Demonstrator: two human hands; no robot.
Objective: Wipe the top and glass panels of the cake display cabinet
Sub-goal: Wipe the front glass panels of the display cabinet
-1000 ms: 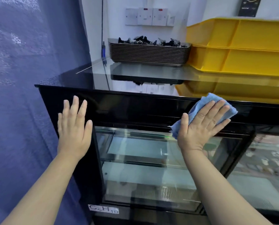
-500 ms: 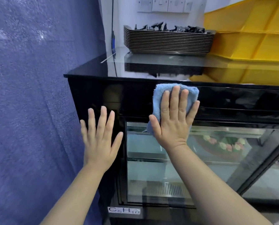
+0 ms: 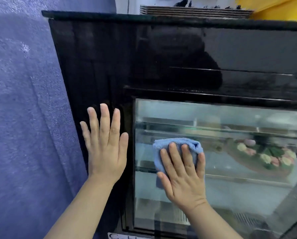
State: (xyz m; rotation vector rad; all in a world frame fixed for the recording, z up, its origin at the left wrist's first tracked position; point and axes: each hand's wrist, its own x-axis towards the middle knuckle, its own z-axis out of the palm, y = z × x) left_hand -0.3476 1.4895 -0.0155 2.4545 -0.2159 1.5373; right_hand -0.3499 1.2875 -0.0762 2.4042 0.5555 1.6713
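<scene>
while the left hand [image 3: 104, 149] rests spread on the cabinet [image 3: 96, 66], the right hand [image 3: 184, 175], fingers flat, presses cloth [image 3: 175, 142] to glass [image 3: 230, 114].

You get bright, even light with only soft shadows. The cabinet's glossy black panel [image 3: 178, 54] mirrors a dark silhouette, and the glass panel [image 3: 230, 111] carries pale glare. Motion blur smears the cake [image 3: 265, 157] and the right edge; your left hand [image 3: 104, 149] and right hand [image 3: 184, 176] look fairly sharp. Wide-angle bend tilts the verticals.

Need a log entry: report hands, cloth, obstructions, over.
Left hand flat on black frame. Right hand pressing blue cloth on front glass panel. Nothing blocking the glass.
</scene>
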